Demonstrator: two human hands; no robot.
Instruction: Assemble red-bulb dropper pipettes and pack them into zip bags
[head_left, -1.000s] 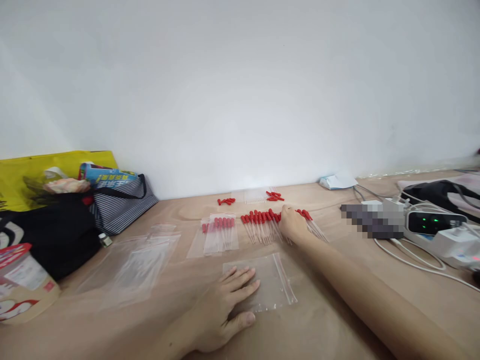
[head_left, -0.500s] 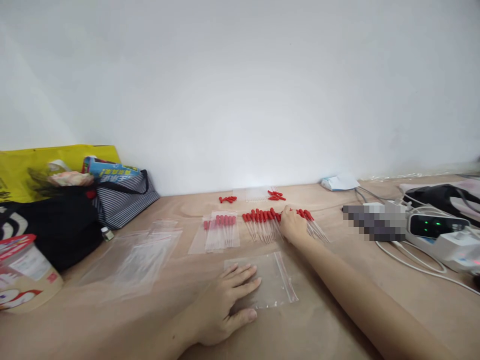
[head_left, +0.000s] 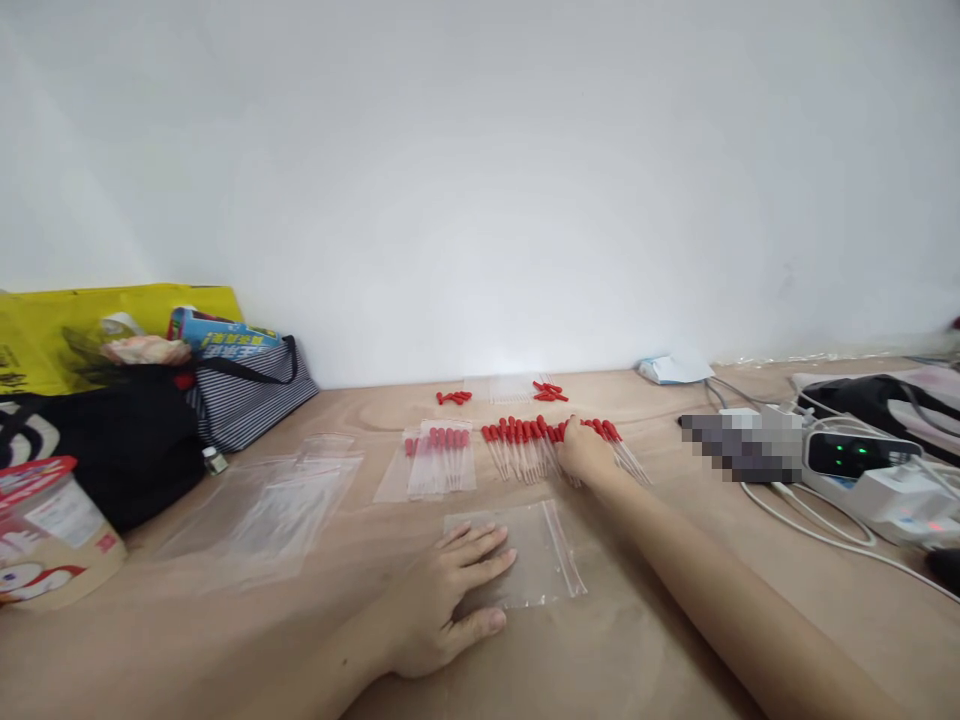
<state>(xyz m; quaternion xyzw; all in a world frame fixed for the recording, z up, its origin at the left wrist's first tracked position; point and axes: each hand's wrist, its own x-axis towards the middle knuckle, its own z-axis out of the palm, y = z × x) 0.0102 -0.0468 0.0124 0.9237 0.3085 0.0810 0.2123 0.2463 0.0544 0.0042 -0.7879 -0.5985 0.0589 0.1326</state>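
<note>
My left hand [head_left: 461, 595] lies flat with fingers spread on the left part of a clear zip-lock bag [head_left: 529, 560], whose zip edge is at the right. My right hand [head_left: 585, 450] reaches into a row of glass droppers with red rubber bulbs [head_left: 517, 435]. Its fingers are curled down among them, and the fingertips and anything between them are hidden. More droppers fan out to the right of this hand [head_left: 615, 435]. Left of the row, bagged droppers [head_left: 448, 455] lie in overlapping clear bags.
Flat zip-lock bags [head_left: 285, 510] lie to the left. Loose red bulbs [head_left: 454, 398] and a bag [head_left: 517, 388] are near the wall. A tub [head_left: 60, 530], striped bag [head_left: 255, 395] and small bottle [head_left: 214, 460] stand left. Cables and a lit device [head_left: 862, 455] occupy the right.
The view has shifted slightly. My left hand stays flat on the bag and my right hand remains among the droppers; nothing else has visibly moved.
</note>
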